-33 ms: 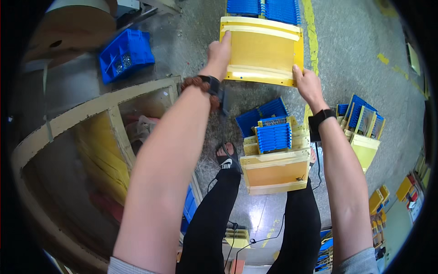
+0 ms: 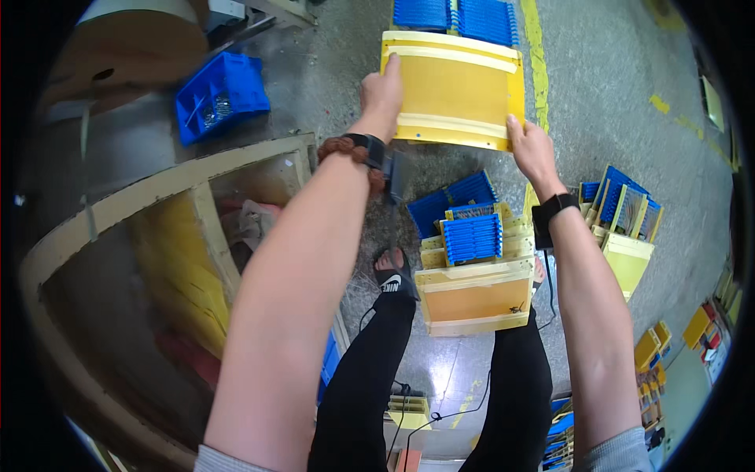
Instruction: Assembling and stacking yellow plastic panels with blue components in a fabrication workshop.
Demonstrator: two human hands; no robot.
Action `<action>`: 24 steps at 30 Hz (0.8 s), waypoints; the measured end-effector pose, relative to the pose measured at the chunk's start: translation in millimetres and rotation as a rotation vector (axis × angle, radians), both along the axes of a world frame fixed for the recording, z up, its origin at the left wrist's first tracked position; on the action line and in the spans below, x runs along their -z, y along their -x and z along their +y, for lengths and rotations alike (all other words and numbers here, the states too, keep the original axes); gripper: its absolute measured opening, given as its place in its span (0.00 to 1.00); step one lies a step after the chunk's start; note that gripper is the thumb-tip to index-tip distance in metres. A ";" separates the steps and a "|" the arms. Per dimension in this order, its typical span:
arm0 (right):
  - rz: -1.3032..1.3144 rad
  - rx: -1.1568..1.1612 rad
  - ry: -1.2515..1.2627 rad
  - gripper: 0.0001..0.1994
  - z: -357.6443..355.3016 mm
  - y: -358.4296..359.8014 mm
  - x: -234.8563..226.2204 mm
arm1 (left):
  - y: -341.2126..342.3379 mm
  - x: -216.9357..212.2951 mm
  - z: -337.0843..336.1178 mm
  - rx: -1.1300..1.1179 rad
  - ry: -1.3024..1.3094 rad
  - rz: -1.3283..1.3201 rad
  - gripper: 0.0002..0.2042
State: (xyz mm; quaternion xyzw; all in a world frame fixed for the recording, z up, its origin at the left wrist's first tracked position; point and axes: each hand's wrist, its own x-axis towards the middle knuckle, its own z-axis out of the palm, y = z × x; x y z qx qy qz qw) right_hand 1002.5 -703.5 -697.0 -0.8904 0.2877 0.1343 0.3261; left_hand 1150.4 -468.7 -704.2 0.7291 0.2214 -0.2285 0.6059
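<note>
View from above, looking down past two bare forearms. Left hand [image 2: 382, 88] grips the left edge of a yellow tray [image 2: 454, 88]: fingers [image 2: 391, 64] run up along that edge, pressed together, thumb side hidden. Right hand [image 2: 531, 148] holds the tray's near right corner, fingers curled on the rim, pinching it. Tray is held out in front of the body, above the concrete floor [image 2: 613, 94], long side across the view, w/ pale raised strips along its far and near edges.

Left wrist wears a brown bead bracelet [image 2: 346, 146] and a dark band; right wrist has a black watch [image 2: 554, 209].

Just beyond the tray, blue ribbed parts [image 2: 456, 14] lie on the floor. Below the hands, btwn the arms, a stack of yellow trays [image 2: 474, 295] carries a blue comb-like part [image 2: 472, 237]; more blue pieces sit behind it. Right of the right forearm, another yellow box [image 2: 627, 259] holds upright blue and yellow pieces. Far left, a blue bin [image 2: 222, 96] w/ small metal parts. A pale curved wooden frame [image 2: 157, 197] fills lower left. A yellow painted line [image 2: 535, 55] runs along the floor.
</note>
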 end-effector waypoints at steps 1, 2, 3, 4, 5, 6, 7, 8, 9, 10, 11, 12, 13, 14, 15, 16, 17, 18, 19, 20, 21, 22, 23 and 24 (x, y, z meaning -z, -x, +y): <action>-0.014 -0.005 -0.006 0.27 -3.0 2.3 -14.3 | 6.3 -15.9 -9.0 0.012 -0.159 -0.052 0.32; -0.073 0.027 -0.048 0.26 -8.8 7.0 -33.2 | 12.6 -33.6 -19.2 0.018 -0.316 -0.105 0.33; -0.152 0.064 -0.113 0.25 -3.5 5.1 -57.1 | 13.0 -45.8 -13.6 -0.018 -0.259 -0.212 0.33; -0.134 0.047 -0.107 0.23 -15.9 13.9 -75.7 | 26.2 -67.7 -21.3 -0.057 -0.218 -0.276 0.32; -0.116 0.033 -0.108 0.21 -25.2 27.4 -90.1 | 44.4 -102.8 -26.7 -0.073 -0.224 -0.258 0.31; -0.213 0.022 -0.149 0.19 -24.5 40.5 -110.8 | 56.6 -132.0 -21.7 -0.108 -0.238 -0.263 0.29; -0.310 0.001 -0.191 0.16 -22.0 57.1 -137.1 | 70.9 -167.2 -13.0 -0.057 -0.244 -0.234 0.27; -0.355 0.020 -0.276 0.13 -11.0 75.6 -171.9 | 95.5 -190.3 0.3 -0.075 -0.165 -0.217 0.25; -0.407 0.020 -0.303 0.13 -16.0 103.9 -193.2 | 125.0 -220.8 -3.8 -0.035 -0.229 -0.227 0.23; -0.398 -0.057 -0.299 0.12 -20.6 124.0 -238.0 | 153.7 -249.9 -7.1 0.081 -0.430 -0.254 0.19; -0.254 -0.111 -0.249 0.12 -34.3 149.5 -277.2 | 184.8 -268.3 -8.1 0.069 -0.414 -0.241 0.18; -0.203 -0.200 -0.176 0.12 -48.9 175.1 -310.6 | 216.6 -300.2 -13.1 0.059 -0.390 -0.134 0.18; -0.105 -0.213 -0.190 0.13 -57.1 201.9 -337.2 | 252.9 -329.7 -14.1 0.003 -0.397 -0.132 0.20; -0.049 -0.308 -0.167 0.15 -59.5 224.7 -366.6 | 285.6 -371.4 -8.8 0.010 -0.465 0.047 0.21; -0.086 -0.406 -0.140 0.16 -56.0 243.5 -401.1 | 312.3 -434.9 -6.2 -0.150 -0.357 -0.037 0.23; -0.003 -0.540 -0.186 0.16 -58.1 257.5 -434.6 | 354.9 -468.7 -1.0 -0.193 -0.369 0.071 0.23; 0.083 -0.677 -0.216 0.17 -66.9 274.9 -464.1 | 394.9 -497.0 -0.2 -0.240 -0.363 0.180 0.24; 0.129 -0.730 -0.232 0.15 -89.3 302.5 -484.6 | 419.1 -532.5 -1.8 -0.206 -0.347 0.203 0.23; 0.179 -0.799 -0.252 0.13 -109.8 306.2 -502.2 | 438.7 -571.3 -9.0 -0.189 -0.336 0.231 0.22; 0.272 -0.914 -0.346 0.10 -87.5 301.4 -518.9 | 474.7 -590.0 3.4 -0.309 -0.377 0.298 0.22; 0.312 -0.987 -0.381 0.08 -72.5 305.4 -554.0 | 503.6 -613.7 3.8 -0.356 -0.365 0.205 0.21; 0.289 -1.055 -0.371 0.08 -58.2 311.1 -569.6 | 524.0 -634.1 7.7 -0.389 -0.353 0.096 0.20; 0.294 -1.069 -0.397 0.09 -50.5 318.2 -582.1 | 542.0 -653.9 8.3 -0.455 -0.358 0.076 0.20; 0.302 -1.077 -0.420 0.11 -42.2 321.9 -595.5 | 558.5 -671.3 9.2 -0.522 -0.382 0.000 0.19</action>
